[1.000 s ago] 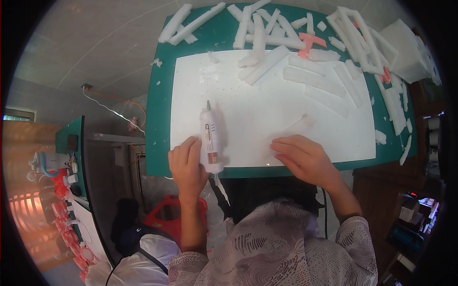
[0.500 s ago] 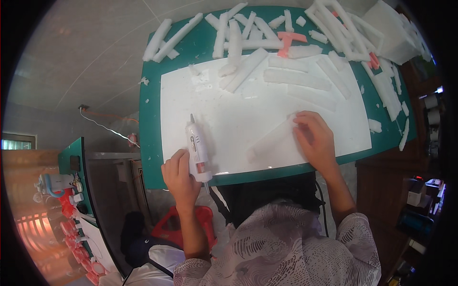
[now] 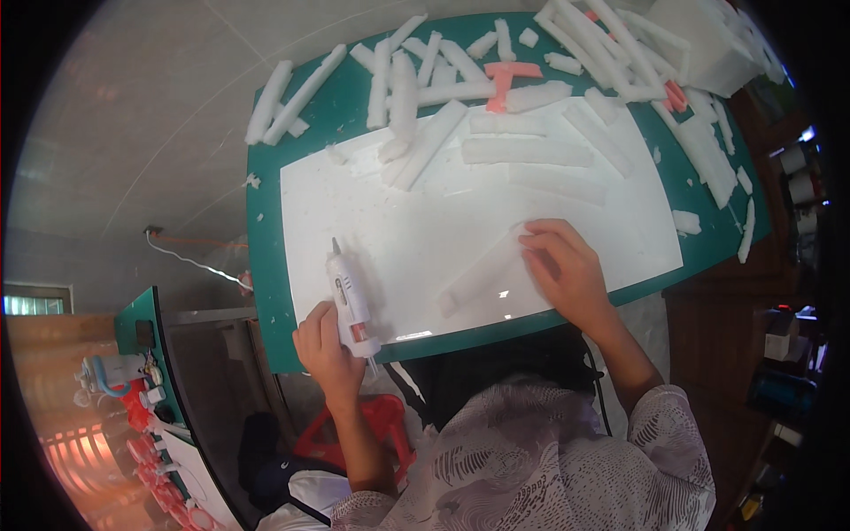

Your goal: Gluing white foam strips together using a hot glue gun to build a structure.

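Observation:
In my left hand (image 3: 329, 352), with fingers curled at its side, is a white hot glue gun (image 3: 351, 299); its metal nozzle points toward the far edge of the table. My right hand (image 3: 568, 270) pinches the upper right end of a pale foam strip (image 3: 482, 270), which slants across the white board (image 3: 403, 234). The strip blends into the board, so its edges are faint. More white foam strips (image 3: 527, 152) lie on the board beyond my right hand.
A green mat (image 3: 266, 283) borders the board. Several foam pieces (image 3: 308, 93) and a pink T-shaped piece (image 3: 502, 84) lie along its far side. A large white foam block (image 3: 708, 49) is at the far right. Below left are a red stool (image 3: 385, 425) and a person (image 3: 301, 482).
The whole view has shifted slightly, with the table now lower and further left in it. Both hands, the glue gun and the foam strip keep their places on the board.

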Action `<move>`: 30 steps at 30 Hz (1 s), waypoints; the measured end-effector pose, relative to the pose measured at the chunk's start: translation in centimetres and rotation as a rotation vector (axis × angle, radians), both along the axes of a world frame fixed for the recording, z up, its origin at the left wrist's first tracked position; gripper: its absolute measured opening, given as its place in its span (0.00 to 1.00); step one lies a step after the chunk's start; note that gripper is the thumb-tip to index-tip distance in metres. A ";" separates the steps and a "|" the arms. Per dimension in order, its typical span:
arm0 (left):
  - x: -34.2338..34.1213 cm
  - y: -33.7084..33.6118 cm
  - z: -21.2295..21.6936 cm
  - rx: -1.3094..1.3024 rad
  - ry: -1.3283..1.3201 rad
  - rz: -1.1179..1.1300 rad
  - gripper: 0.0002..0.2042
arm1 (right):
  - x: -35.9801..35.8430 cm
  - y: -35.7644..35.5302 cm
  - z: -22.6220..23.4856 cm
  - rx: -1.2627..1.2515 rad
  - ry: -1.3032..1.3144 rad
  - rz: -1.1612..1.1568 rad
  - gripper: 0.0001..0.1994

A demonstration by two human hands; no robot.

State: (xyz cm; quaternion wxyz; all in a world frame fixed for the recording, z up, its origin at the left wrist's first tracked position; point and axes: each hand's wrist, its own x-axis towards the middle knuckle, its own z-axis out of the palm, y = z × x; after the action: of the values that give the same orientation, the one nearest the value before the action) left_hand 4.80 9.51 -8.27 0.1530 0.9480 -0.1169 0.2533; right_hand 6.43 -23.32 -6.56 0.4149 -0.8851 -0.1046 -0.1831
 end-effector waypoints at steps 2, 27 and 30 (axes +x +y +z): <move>0.0 -0.1 -0.1 -0.009 -0.006 -0.014 0.19 | -0.1 -0.1 -0.1 0.012 0.036 0.008 0.10; -0.5 0.4 -1.5 -0.010 -0.030 0.084 0.20 | -0.6 -1.0 -0.7 0.146 0.089 0.072 0.22; -0.5 0.3 -1.4 -0.023 -0.027 0.075 0.18 | -0.6 -1.1 -1.1 0.135 0.069 0.074 0.21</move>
State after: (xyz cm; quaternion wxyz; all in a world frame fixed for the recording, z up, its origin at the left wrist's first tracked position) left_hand 4.31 9.86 -9.69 0.1527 0.9464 -0.0804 0.2730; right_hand 5.86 -24.38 -7.64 0.4836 -0.8563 -0.1103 -0.1438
